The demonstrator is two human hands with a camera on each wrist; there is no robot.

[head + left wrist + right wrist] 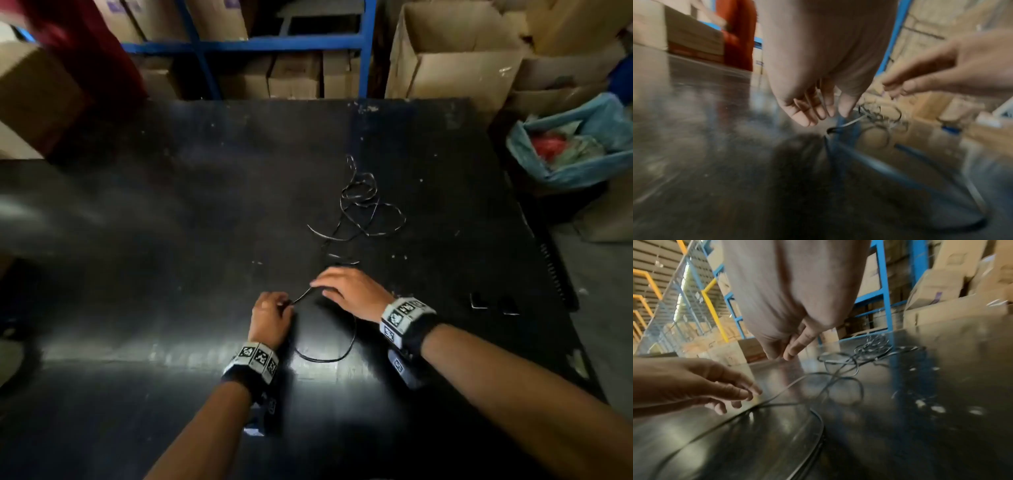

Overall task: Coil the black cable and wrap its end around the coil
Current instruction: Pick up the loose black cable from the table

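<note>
On the dark desk (171,342), nearest, one loop of the black cable (346,353) lay at 6 o'clock. The left hand (270,318) pinched the cable to anchor the coil. The right hand (352,291), fingers spread, reached for slack. The tangle lay at 12 o'clock.
</note>
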